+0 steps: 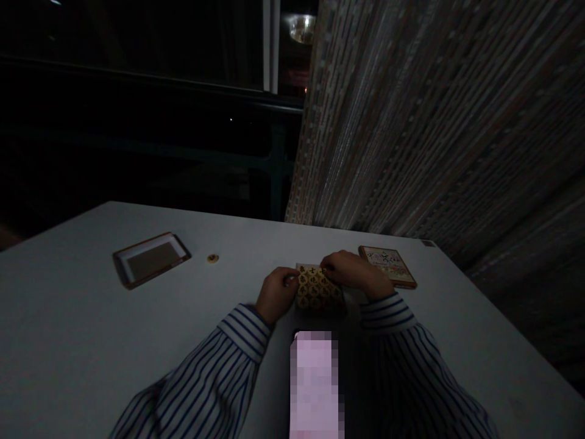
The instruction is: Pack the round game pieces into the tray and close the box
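Note:
A small block of round wooden pieces (315, 292) with dark characters, set in rows, lies on the white table in front of me. At its left edge is my left hand (278, 294), with thumb and forefinger bent together against the upper left corner. My right hand (354, 273) reaches over the upper right corner, its fingers curled down onto the pieces there. Whether either hand grips a piece is too dark to make out. One loose round piece (212, 258) lies flat to the left, apart from both hands.
An open, shallow box part (130, 281) sits at the left of the white table (183, 341). A printed lid or box (388, 266) lies just beyond my right hand. A lit phone (315, 384) is between my forearms. A striped curtain (411, 110) hangs behind the table.

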A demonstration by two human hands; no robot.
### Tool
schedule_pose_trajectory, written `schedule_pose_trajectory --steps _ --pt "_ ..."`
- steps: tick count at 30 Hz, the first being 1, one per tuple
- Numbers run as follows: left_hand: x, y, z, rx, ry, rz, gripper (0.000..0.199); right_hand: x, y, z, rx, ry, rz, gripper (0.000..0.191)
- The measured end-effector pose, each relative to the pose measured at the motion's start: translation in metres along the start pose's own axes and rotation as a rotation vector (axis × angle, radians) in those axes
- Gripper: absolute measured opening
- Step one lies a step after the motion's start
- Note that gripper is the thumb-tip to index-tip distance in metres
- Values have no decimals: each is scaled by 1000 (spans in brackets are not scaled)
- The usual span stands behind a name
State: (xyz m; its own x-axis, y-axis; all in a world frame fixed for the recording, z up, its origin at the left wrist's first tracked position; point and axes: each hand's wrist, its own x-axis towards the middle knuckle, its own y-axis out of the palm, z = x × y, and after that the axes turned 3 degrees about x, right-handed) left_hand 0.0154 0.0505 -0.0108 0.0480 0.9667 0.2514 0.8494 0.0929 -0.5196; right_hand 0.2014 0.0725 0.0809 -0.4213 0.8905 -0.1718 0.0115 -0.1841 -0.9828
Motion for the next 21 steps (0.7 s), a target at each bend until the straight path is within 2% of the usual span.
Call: schedule_pose_trajectory --steps 5,21 --pt "0 0 -1 -9 0 -3 19 0 -1 0 2 9 19 28" --pt "0 -1 -3 -3 -3 -6 19 -7 -9 4 -34 75 -56 28"
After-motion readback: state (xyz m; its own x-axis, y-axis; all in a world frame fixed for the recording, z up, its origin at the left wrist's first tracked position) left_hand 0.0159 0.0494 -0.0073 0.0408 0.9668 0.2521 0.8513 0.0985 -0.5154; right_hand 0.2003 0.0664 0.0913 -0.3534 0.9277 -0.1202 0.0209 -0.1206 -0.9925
